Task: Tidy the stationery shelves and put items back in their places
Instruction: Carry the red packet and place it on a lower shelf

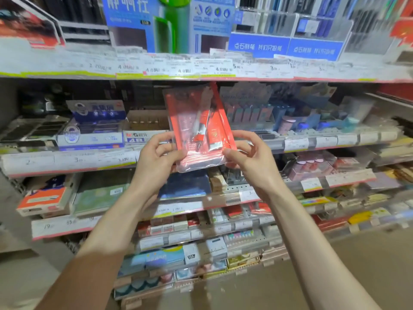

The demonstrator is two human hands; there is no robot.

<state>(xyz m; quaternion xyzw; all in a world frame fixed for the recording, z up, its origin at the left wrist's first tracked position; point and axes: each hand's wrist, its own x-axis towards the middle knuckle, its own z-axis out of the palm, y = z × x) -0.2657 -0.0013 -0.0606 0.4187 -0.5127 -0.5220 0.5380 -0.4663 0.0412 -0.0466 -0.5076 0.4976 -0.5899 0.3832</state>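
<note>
A red stationery pack in clear plastic wrap is held upright in front of the shelves, at the centre of the head view. My left hand grips its lower left edge, thumb on the front. Gripping the lower right corner is my right hand, fingers curled behind the pack. A pen and a small red booklet show through the wrap. The pack hides part of the second shelf behind it.
Tiered stationery shelves with price labels fill the view. Blue-and-white eraser boxes sit left of the pack, and blue correction items right of it. Notebooks and small boxes lie on the lower tiers. Bare floor at lower right.
</note>
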